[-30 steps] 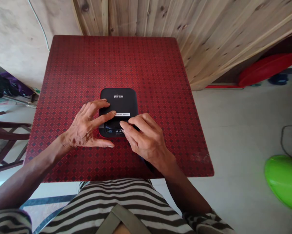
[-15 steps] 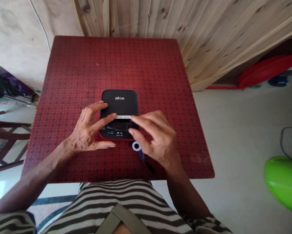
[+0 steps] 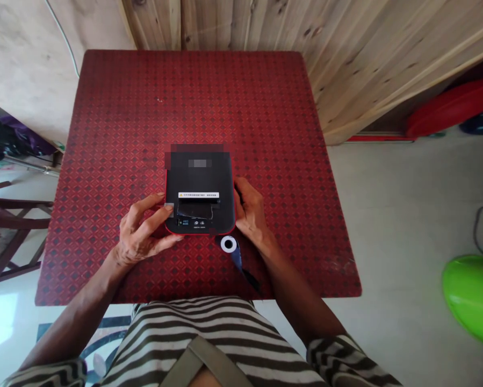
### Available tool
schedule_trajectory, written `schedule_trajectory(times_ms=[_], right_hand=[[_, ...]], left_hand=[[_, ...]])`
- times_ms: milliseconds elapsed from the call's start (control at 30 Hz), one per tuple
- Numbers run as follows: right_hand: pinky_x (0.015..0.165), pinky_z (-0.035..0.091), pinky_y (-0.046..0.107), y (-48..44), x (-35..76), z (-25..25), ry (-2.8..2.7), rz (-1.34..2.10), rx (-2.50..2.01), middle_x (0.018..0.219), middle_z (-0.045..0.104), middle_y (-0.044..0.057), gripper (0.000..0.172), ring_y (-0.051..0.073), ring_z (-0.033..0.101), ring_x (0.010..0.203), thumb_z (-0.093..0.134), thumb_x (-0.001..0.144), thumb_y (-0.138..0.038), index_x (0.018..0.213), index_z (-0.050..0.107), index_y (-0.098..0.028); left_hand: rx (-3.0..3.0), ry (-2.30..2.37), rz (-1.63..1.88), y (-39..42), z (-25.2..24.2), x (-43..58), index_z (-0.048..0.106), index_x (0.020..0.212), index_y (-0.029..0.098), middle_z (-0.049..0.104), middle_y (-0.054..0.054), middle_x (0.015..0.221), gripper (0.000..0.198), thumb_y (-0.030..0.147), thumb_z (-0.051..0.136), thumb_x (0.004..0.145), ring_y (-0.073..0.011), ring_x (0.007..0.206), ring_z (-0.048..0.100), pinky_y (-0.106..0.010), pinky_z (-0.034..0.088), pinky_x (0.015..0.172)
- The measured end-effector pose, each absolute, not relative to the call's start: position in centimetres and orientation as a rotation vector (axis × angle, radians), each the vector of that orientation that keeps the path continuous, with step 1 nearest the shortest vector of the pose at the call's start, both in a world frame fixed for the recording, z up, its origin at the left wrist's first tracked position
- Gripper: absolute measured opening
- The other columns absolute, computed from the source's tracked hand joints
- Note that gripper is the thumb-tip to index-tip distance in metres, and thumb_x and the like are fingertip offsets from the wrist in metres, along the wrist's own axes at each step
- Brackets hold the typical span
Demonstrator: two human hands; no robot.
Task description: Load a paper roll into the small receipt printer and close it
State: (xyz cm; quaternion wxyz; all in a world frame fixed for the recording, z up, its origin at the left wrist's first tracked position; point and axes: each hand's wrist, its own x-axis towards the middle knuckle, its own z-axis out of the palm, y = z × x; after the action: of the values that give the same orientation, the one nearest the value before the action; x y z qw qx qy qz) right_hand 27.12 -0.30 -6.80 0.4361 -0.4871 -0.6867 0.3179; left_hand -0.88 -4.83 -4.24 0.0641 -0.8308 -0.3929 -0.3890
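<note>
Between my hands is a black receipt printer [image 3: 201,180] with a red rim, a white label strip and a dark slot across its front part. My left hand [image 3: 142,226] grips its left front corner, thumb at the front edge and fingertips on the left side. Against the right side, my right hand [image 3: 251,212] is wrapped with curled fingers, some hidden by the printer. I cannot tell whether the printer is lifted off the table. Just in front of it lies a small paper roll [image 3: 229,244] with a white end and a dark blue tail trailing toward me.
The printer is over a red patterned table [image 3: 124,118], whose near edge is close to my body. A wooden plank wall [image 3: 225,24] stands behind. A dark wooden chair [image 3: 19,231] is at the left, and a green plastic object [image 3: 470,295] at the right on the floor.
My right hand has left the slot area and moved to the printer's right side. My left hand has slid off the top to the left front corner. The printer's slot is now in plain view.
</note>
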Motion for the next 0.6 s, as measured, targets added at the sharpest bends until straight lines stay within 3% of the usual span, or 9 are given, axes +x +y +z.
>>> schedule_trajectory(times_ms=[167, 367, 600], right_hand=[[0.088, 0.056, 0.038, -0.18, 27.08, -7.26, -1.715, 0.766, -1.205, 0.106, 0.073, 0.006, 0.031, 0.021, 0.071, 0.1, 0.04, 0.112, -0.044, 0.097, 0.06, -0.025], [0.087, 0.057, 0.038, -0.13, 27.11, -7.64, -1.734, 0.741, -1.203, 0.106, 0.073, 0.006, 0.028, 0.021, 0.071, 0.098, 0.041, 0.112, -0.043, 0.106, 0.062, -0.025], [0.088, 0.057, 0.038, -0.17, 27.11, -7.78, -1.743, 0.726, -1.209, 0.108, 0.074, 0.006, 0.026, 0.021, 0.071, 0.099, 0.042, 0.111, -0.039, 0.11, 0.064, -0.025]], left_hand=[[-2.52, -1.188, -1.173, -4.95, -4.24, -0.86, 0.062, 0.141, 0.02, 0.069, -0.014, 0.128, 0.057, 0.052, 0.075, 0.096, -0.0236, 0.108, 0.074, -0.034, 0.067, 0.087], [-2.539, -1.189, -1.256, -4.64, -4.06, -0.73, 0.063, 0.138, 0.022, 0.067, -0.013, 0.13, 0.056, 0.05, 0.08, 0.093, -0.0203, 0.102, 0.073, -0.031, 0.067, 0.083], [-2.604, -1.21, -1.312, -4.43, -3.45, -0.51, 0.064, 0.131, 0.021, 0.065, -0.013, 0.131, 0.053, 0.048, 0.083, 0.09, -0.0219, 0.11, 0.071, -0.032, 0.067, 0.083]])
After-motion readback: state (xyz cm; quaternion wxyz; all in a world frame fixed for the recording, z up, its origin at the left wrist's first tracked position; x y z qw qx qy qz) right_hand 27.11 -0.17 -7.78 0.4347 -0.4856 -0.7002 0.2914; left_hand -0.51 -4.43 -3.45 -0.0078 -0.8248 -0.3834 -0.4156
